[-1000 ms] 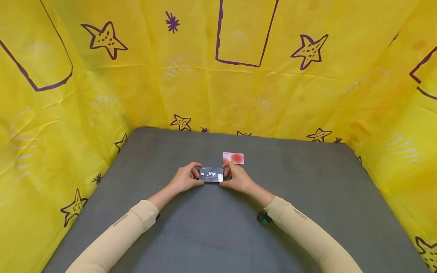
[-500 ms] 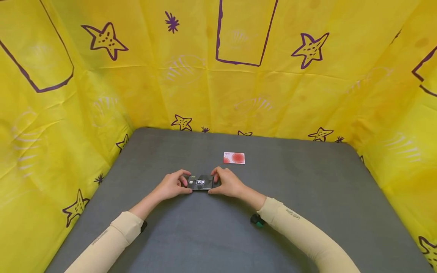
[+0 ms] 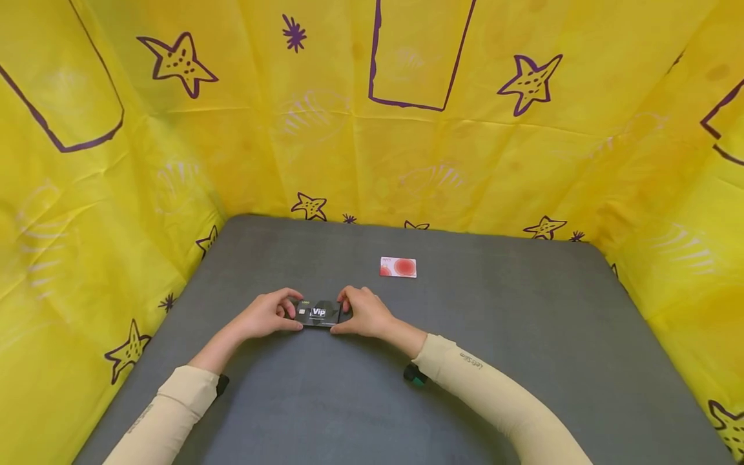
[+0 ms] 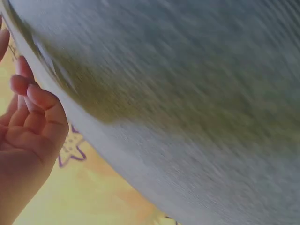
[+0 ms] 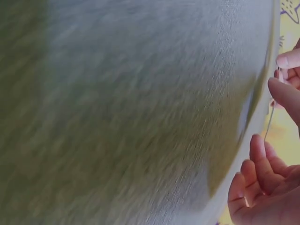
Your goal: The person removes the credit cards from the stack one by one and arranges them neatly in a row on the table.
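Observation:
Over the grey table, both hands hold a black card (image 3: 318,312) printed with "Vip". My left hand (image 3: 268,314) grips its left edge between thumb and curled fingers. At the opposite edge, my right hand (image 3: 366,312) pinches it the same way. The card faces up toward the head camera; whether it touches the table I cannot tell. In the right wrist view the card (image 5: 270,123) appears edge-on as a thin line between fingertips. Farther back lies a white card with red circles (image 3: 398,267), apart from both hands.
A grey cloth-like surface covers the table (image 3: 494,336). Yellow curtains (image 3: 360,155) with starfish drawings enclose the back and both sides. Dark bands with devices (image 3: 415,374) sit under the wrists, near the cream sleeves.
Both hands have carried the black card leftward and slightly nearer the person, away from the red-and-white card. That card stays in place and is now fully uncovered.

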The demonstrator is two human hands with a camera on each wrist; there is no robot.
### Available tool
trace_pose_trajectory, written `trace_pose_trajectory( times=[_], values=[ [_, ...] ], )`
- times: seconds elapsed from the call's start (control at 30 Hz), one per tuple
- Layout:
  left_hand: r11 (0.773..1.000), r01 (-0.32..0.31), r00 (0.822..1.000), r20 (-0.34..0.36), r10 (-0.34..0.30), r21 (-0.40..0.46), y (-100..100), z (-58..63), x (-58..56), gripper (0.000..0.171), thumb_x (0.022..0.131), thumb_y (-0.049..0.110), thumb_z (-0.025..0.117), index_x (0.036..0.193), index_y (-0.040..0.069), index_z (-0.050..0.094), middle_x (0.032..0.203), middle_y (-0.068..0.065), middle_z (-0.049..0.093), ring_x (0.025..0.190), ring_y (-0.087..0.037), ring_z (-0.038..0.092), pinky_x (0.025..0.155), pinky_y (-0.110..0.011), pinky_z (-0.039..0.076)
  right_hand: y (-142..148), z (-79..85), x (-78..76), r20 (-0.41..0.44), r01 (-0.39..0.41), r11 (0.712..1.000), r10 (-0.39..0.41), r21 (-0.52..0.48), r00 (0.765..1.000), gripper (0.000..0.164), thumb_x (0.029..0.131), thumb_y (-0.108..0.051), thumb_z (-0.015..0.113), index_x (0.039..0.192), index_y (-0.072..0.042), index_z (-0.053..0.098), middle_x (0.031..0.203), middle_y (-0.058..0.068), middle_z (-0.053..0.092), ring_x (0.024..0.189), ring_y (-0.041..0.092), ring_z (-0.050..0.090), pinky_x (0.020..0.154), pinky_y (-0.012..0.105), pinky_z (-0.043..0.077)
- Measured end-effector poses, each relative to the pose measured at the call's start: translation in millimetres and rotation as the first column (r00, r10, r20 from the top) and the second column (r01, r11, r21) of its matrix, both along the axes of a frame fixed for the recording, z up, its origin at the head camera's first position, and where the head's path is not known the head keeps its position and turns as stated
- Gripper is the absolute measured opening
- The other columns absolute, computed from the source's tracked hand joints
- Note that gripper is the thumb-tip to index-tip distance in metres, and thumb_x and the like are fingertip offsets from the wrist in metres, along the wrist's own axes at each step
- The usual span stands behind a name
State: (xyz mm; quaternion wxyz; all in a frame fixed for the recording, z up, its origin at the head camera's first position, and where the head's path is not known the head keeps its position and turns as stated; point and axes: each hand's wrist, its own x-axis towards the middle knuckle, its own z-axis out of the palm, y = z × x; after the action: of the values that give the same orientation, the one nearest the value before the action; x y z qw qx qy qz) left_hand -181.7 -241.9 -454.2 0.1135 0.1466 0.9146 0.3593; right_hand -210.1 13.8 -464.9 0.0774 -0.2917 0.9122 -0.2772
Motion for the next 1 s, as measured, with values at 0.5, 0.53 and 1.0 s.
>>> trace_pose_trajectory(
  times=[0.5, 0.53, 1.0],
  values=[
    [1.0, -0.005, 1.0, -0.001, 0.005, -0.022, -30, -1.6, 1.4, 0.057, 0.078, 0.021, 0.083, 0.124, 0.002, 0.056, 0.083, -0.001, 0.059, 0.065, -0.015, 0.049, 0.062, -0.026, 0.038, -33, -2.3, 1.5, 0.025, 0.029, 0.999, -0.03, 0.024, 0.999, 0.055, 0.069, -0.043, 0.087, 0.11, -0.015, 0.061, 0.088, -0.009, 0.057, 0.083, 0.011, 0.046, 0.075, 0.029, 0.037],
    [1.0, -0.005, 1.0, -0.004, 0.005, -0.021, -31, -1.3, 1.5, 0.057, 0.078, 0.021, 0.083, 0.124, 0.002, 0.056, 0.084, -0.001, 0.059, 0.065, -0.015, 0.049, 0.063, -0.026, 0.038, -35, -3.2, 1.3, 0.022, 0.033, 0.999, -0.034, 0.027, 0.999, 0.055, 0.069, -0.043, 0.087, 0.11, -0.016, 0.061, 0.087, -0.01, 0.056, 0.083, 0.011, 0.046, 0.075, 0.029, 0.037],
    [0.999, 0.004, 1.0, -0.018, -0.005, -0.047, -52, -6.1, -5.3, 0.056, 0.078, 0.025, 0.083, 0.122, 0.002, 0.059, 0.086, -0.001, 0.059, 0.066, -0.013, 0.047, 0.063, -0.026, 0.038, -54, -5.1, -0.5, 0.019, 0.063, 0.996, -0.064, 0.063, 0.998, 0.056, 0.069, -0.046, 0.085, 0.111, -0.018, 0.061, 0.086, -0.012, 0.053, 0.087, 0.011, 0.045, 0.073, 0.029, 0.033]
  ],
)
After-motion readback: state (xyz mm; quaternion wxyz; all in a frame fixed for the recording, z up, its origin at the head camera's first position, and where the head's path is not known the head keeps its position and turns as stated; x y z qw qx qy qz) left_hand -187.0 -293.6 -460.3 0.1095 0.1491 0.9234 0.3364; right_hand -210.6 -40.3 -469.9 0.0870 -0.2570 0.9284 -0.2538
